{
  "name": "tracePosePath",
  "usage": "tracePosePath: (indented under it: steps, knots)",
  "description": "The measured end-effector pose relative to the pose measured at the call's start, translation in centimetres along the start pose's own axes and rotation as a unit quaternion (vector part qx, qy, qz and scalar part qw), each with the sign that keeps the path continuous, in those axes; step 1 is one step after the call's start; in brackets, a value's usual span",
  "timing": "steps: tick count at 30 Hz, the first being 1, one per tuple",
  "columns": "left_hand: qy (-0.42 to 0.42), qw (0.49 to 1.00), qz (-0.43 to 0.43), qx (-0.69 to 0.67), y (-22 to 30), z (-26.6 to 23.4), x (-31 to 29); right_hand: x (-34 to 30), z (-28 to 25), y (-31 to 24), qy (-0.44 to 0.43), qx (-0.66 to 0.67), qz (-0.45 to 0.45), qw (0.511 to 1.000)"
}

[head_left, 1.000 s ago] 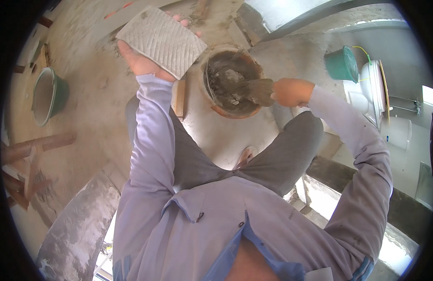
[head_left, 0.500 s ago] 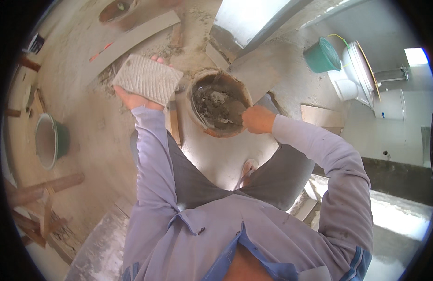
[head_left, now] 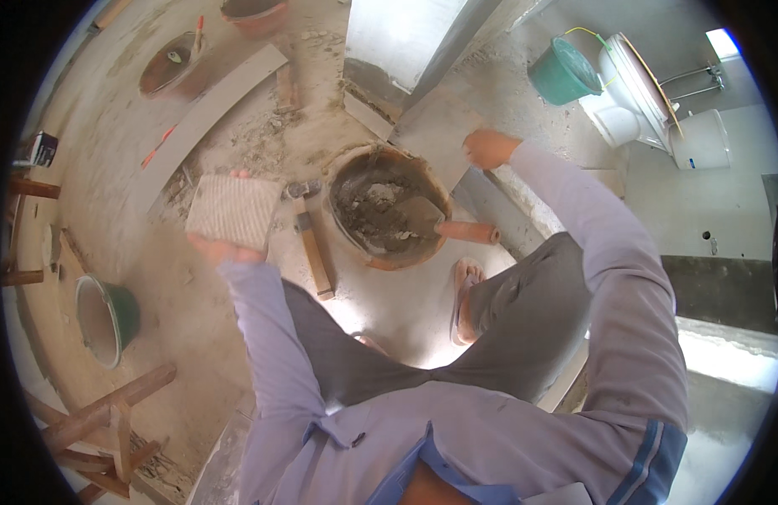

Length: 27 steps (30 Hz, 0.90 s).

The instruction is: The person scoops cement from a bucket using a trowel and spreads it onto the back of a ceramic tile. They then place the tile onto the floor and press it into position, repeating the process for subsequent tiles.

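Note:
My left hand [head_left: 229, 250] grips a square tile [head_left: 235, 209] from below and along its far edge. The tile's pale ridged face is turned up. In front of me stands a bucket [head_left: 345, 227] of wet grey mortar [head_left: 376, 209]. A trowel rests in it, blade in the mortar, its wooden handle [head_left: 473, 232] lying out over the right rim. Away from the trowel, my right hand [head_left: 490, 149] is raised beyond the bucket's right side, fingers curled in, nothing visible in them. A hammer [head_left: 313, 248] with a wooden handle lies on the floor between tile and bucket.
Green buckets stand at the left [head_left: 119, 320] and far right [head_left: 565, 71], the latter beside a white toilet [head_left: 641, 84]. A long curved-looking board [head_left: 212, 118] and two tubs [head_left: 174, 67] are farther off. A pillar [head_left: 406, 50] rises ahead. Wooden trestle pieces [head_left: 111, 412] lie lower left.
My right hand has let go of the trowel and moved up and away to the right. The trowel stays in the bucket. My left hand still holds the tile, and the view has shifted.

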<state>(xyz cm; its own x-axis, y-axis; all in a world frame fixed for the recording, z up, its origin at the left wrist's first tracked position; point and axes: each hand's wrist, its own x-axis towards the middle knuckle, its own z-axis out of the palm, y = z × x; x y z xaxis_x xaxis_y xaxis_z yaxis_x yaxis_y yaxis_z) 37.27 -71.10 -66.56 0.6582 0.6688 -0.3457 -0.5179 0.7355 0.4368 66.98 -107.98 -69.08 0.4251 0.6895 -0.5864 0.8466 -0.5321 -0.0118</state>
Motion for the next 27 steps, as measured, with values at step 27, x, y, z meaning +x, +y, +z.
tracePosePath:
  steps: [27]
  knots:
    - [-0.061,0.997,-0.018,0.032,-5.5,1.6,1.1,-6.5,-7.1,-16.8,-0.285,0.099,0.043,0.952]
